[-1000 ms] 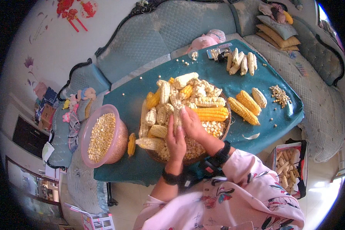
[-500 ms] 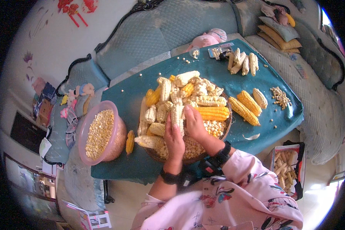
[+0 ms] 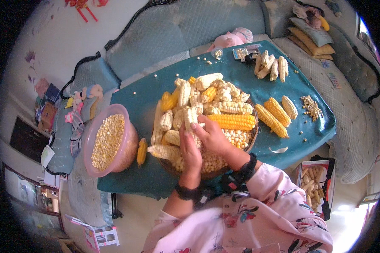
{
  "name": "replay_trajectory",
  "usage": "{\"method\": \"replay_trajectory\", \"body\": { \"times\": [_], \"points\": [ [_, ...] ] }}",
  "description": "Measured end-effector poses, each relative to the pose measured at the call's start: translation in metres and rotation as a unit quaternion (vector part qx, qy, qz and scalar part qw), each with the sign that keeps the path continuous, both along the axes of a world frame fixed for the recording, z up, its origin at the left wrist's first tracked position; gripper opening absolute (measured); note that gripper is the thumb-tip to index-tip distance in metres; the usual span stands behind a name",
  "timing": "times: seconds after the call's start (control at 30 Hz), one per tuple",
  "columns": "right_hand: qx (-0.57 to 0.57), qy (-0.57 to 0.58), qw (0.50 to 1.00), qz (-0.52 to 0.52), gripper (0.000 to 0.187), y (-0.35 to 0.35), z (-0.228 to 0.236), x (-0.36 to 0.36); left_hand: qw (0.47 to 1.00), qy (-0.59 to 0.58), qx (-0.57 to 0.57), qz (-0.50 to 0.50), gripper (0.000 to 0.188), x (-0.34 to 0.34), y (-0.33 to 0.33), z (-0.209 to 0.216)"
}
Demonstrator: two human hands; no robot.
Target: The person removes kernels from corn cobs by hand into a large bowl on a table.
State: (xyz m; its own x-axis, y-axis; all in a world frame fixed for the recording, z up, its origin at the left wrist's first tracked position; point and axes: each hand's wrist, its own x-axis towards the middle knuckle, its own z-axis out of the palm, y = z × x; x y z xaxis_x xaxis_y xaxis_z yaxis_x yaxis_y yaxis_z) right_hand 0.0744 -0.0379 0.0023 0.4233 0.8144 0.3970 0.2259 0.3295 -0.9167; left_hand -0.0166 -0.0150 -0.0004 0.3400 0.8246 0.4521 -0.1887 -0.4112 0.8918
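Observation:
A pale ear of corn (image 3: 190, 114) is held between my two hands over a round basket (image 3: 256, 130). My left hand (image 3: 191, 148) wraps its left side and lower end. From the right, my right hand (image 3: 215, 135) closes on it, with the thumb lying across its front. Under and around my hands the basket holds white and yellow ears heaped over loose kernels (image 3: 217, 162). A bright yellow ear (image 3: 232, 122) lies just beyond my right hand. The lower part of the held ear is hidden by my fingers.
Left of the basket, a pink bowl (image 3: 128, 158) holds kernels, with a short yellow ear (image 3: 142, 152) beside it. On the green-covered table (image 3: 145, 97) lie several ears, bare cobs (image 3: 271, 67) and scattered kernels (image 3: 310, 108). A box of cobs (image 3: 312, 185) stands at lower right.
My right hand has moved left and its thumb now lies over the front of the ear. More of the ear's lower part is covered. The whole view has shifted slightly.

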Motion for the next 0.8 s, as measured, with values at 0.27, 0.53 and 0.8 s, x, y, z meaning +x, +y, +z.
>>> {"method": "replay_trajectory", "body": {
  "times": [0.27, 0.53, 0.8],
  "points": [
    [-0.003, 0.025, 0.998, -0.060, 0.026, -0.002, 0.001, 0.004, 0.982, -0.090, -0.162, -0.023, 0.048, 0.006, -0.002, -0.010],
    [0.014, -0.053, 0.998, -0.039, 0.035, -0.006, 0.017, 0.003, 0.989, -0.098, -0.114, -0.005, 0.052, 0.019, 0.008, 0.018],
    [0.023, -0.140, 0.990, -0.024, 0.035, -0.007, 0.011, 0.002, 0.964, -0.117, -0.234, -0.038, 0.047, 0.013, 0.011, 0.016]
  ]
}}
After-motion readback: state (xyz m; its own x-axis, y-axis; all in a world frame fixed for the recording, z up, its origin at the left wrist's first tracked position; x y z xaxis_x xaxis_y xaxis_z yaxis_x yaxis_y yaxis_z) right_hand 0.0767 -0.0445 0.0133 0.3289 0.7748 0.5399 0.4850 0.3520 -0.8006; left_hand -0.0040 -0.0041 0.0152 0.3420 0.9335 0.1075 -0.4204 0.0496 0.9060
